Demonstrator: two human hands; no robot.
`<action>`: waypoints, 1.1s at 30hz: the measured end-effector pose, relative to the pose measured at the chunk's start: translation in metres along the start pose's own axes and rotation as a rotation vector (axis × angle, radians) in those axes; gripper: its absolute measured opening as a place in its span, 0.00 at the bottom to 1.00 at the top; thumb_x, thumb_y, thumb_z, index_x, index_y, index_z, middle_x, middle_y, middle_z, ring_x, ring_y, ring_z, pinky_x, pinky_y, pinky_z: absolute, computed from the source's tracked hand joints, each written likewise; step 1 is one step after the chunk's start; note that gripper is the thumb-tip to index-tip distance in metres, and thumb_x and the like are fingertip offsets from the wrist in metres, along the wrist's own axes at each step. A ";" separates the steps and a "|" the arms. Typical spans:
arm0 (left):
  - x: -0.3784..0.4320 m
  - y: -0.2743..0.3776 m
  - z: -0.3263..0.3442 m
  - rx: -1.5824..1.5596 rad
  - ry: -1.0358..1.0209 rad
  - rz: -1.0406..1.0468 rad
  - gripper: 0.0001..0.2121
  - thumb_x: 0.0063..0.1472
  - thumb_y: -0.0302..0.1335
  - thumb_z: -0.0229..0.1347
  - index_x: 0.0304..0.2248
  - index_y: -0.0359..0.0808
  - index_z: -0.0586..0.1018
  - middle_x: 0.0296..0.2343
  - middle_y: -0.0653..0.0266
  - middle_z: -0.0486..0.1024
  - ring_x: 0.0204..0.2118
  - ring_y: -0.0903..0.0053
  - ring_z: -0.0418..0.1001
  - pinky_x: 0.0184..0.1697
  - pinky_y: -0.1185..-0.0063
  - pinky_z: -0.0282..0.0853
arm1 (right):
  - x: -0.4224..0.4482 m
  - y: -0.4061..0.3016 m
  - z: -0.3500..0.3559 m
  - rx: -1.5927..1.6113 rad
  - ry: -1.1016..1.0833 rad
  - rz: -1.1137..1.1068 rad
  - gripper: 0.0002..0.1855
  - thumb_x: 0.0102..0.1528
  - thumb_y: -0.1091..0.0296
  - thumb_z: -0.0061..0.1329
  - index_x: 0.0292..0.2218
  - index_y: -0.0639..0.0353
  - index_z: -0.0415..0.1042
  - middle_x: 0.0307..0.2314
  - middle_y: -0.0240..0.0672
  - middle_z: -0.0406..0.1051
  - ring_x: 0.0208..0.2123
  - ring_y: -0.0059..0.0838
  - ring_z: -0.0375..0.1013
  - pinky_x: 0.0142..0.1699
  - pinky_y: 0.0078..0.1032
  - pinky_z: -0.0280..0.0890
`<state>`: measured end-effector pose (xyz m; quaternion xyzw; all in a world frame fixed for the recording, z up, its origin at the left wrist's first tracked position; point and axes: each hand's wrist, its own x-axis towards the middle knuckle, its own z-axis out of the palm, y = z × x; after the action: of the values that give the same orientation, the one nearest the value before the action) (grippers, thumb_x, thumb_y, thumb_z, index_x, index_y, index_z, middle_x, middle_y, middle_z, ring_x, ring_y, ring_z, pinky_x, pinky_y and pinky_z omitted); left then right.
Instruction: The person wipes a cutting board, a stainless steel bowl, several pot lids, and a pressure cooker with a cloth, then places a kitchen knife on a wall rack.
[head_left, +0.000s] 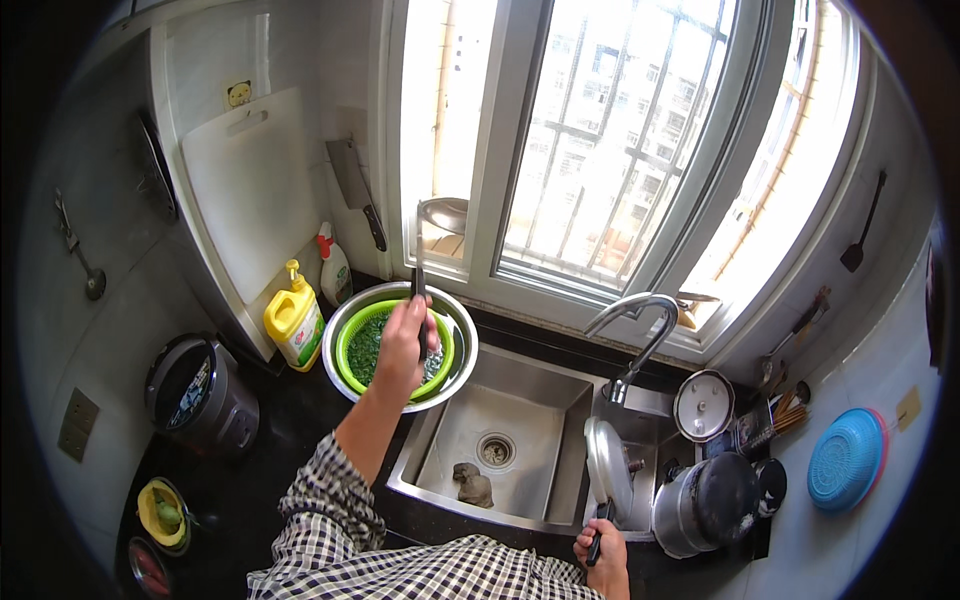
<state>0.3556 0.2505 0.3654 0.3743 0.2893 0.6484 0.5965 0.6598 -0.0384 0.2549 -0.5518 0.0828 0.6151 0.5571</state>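
Observation:
My left hand (405, 337) is raised over a steel basin (465, 352), closed around the black handle of a thin metal tool (420, 240). It looks like a kitchen knife seen edge-on, pointing up towards the window. Inside the basin sits a green plastic colander (343, 352) with green leaves (365, 349), partly hidden by my hand. At the front right of the sink, my right hand (606, 551) grips the black handle of a silver pressure cooker lid (611, 465). The lid is tilted on its side over the small sink bowl (645, 442).
A steel sink (517, 427) holds a greyish cloth (474, 485) near its drain. The faucet (637, 300) arches behind. Right: a dark-bottomed pot (694, 502) and another lid (705, 405). Left: yellow detergent bottle (294, 319), spray bottle (335, 270), rice cooker (202, 397), cut squash (163, 514).

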 end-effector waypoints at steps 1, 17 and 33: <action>0.023 0.002 0.000 0.059 0.032 0.079 0.10 0.64 0.33 0.45 0.37 0.34 0.68 0.22 0.69 0.65 0.19 0.83 0.63 0.22 0.82 0.62 | 0.000 0.003 -0.001 -0.018 0.010 -0.012 0.09 0.50 0.70 0.42 0.20 0.53 0.59 0.13 0.26 0.59 0.12 0.20 0.59 0.16 0.20 0.49; 0.226 -0.010 -0.057 0.853 0.616 0.490 0.20 0.57 0.32 0.53 0.43 0.25 0.65 0.38 0.42 0.69 0.41 0.52 0.68 0.45 0.67 0.63 | -0.063 0.024 0.009 -0.507 0.209 -0.259 0.12 0.49 0.71 0.44 0.16 0.51 0.59 0.10 0.24 0.57 0.11 0.18 0.56 0.16 0.18 0.49; 0.215 -0.022 -0.059 0.865 0.726 0.633 0.17 0.57 0.32 0.53 0.40 0.28 0.65 0.34 0.45 0.69 0.37 0.52 0.68 0.43 0.66 0.63 | -0.046 0.030 -0.016 -0.682 0.183 -0.322 0.10 0.47 0.69 0.44 0.16 0.53 0.61 0.09 0.27 0.59 0.10 0.21 0.58 0.16 0.21 0.51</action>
<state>0.3172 0.4698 0.3453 0.4050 0.5834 0.7031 0.0358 0.6358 -0.0878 0.2687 -0.7640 -0.1649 0.4599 0.4214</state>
